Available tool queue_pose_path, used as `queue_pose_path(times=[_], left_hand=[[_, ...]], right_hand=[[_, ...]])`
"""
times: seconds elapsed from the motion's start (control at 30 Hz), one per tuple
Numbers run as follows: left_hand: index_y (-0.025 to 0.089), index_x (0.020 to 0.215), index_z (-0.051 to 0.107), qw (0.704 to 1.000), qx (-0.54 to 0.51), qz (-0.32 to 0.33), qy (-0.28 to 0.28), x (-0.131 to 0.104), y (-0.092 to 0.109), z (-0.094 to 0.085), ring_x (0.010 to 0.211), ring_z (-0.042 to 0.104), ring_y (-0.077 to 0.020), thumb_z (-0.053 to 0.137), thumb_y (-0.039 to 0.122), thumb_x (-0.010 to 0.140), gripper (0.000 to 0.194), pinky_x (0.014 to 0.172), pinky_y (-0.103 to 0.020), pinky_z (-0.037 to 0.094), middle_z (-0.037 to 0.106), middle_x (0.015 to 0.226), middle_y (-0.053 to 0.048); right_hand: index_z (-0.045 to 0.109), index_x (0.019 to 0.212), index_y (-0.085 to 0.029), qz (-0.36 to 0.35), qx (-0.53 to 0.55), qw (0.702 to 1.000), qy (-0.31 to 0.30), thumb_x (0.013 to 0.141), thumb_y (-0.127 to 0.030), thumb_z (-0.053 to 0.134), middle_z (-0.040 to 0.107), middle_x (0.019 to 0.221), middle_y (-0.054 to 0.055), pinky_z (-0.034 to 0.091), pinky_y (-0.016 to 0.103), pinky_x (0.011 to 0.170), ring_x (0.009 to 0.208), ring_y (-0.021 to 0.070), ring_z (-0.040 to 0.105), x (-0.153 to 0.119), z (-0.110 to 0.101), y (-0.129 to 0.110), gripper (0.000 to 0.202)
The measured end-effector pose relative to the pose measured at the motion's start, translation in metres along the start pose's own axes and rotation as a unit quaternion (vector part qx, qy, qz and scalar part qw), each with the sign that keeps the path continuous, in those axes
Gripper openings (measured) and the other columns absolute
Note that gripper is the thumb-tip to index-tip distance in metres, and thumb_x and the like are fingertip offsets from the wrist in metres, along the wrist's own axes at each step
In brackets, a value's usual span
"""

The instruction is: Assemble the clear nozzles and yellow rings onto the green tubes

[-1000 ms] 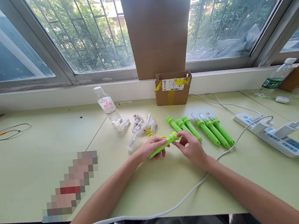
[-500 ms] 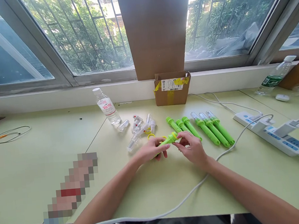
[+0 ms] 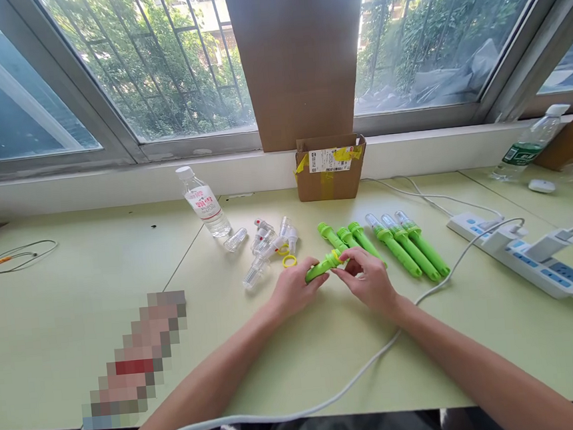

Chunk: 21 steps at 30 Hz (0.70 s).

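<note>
My left hand is closed around a bright green plastic tube, held tilted above the table. At the tube's threaded end sits a yellow ring, pinched by the fingertips of my right hand. Just beyond, green tubes with bare threaded ends lie side by side. To their right are three green tubes with clear caps. Left of my hands, several clear plastic pieces lie in a loose pile. A loose yellow ring rests beside them.
A water bottle stands behind the pile; a cardboard box is against the sill. On the right are a power strip and another bottle. A white cable crosses in front of me, over my forearms.
My left hand has shifted its grip along the green tube, its fingers now more tucked beneath. The tube's tail end shows more. My right hand stays at the ring, barely moved.
</note>
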State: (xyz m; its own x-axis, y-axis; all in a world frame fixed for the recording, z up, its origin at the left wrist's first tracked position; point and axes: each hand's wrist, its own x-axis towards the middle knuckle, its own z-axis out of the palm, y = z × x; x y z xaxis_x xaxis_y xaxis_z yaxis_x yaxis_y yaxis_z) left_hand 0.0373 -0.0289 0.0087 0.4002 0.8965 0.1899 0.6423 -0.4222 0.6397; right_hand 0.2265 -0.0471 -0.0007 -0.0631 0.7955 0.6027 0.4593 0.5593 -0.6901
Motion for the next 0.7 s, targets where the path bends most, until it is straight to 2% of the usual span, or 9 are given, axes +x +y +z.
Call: queue_pose_path(times=[0.2,0.4,0.7], left_hand=[[0.018,0.092,0.059,0.993,-0.114,-0.026,-0.019,0.0006,0.0029,-0.0008,0.056,0.043,-0.0096,0.055,0.049,0.083,0.032,0.053,-0.022,0.031,0.054,0.065,0.003],[0.018,0.093,0.057,0.971,-0.220,-0.066,-0.061,0.0002,0.0049,-0.0016,0.046,0.042,-0.0076,0.056,0.054,0.081,0.038,0.046,-0.021,0.030,0.050,0.057,0.006],[0.017,0.088,0.057,0.952,-0.286,-0.079,-0.074,0.0017,0.0009,-0.0007,0.048,0.047,-0.0085,0.061,0.056,0.077,0.041,0.048,-0.021,0.034,0.050,0.055,0.005]], right_hand=[[0.053,0.089,-0.022,0.009,0.015,1.000,0.001,0.084,-0.029,0.064,0.056,0.081,0.002,0.050,0.026,0.047,0.051,0.0110,0.055,0.0020,0.0004,-0.0008,0.015],[0.053,0.086,-0.021,0.011,0.017,1.000,0.006,0.083,-0.029,0.064,0.055,0.081,0.001,0.049,0.026,0.047,0.051,0.0105,0.054,0.0023,0.0003,-0.0020,0.014],[0.054,0.086,-0.022,-0.003,0.012,1.000,0.016,0.084,-0.032,0.064,0.056,0.082,0.002,0.051,0.025,0.047,0.052,0.0105,0.056,0.0037,-0.0001,-0.0042,0.015]])
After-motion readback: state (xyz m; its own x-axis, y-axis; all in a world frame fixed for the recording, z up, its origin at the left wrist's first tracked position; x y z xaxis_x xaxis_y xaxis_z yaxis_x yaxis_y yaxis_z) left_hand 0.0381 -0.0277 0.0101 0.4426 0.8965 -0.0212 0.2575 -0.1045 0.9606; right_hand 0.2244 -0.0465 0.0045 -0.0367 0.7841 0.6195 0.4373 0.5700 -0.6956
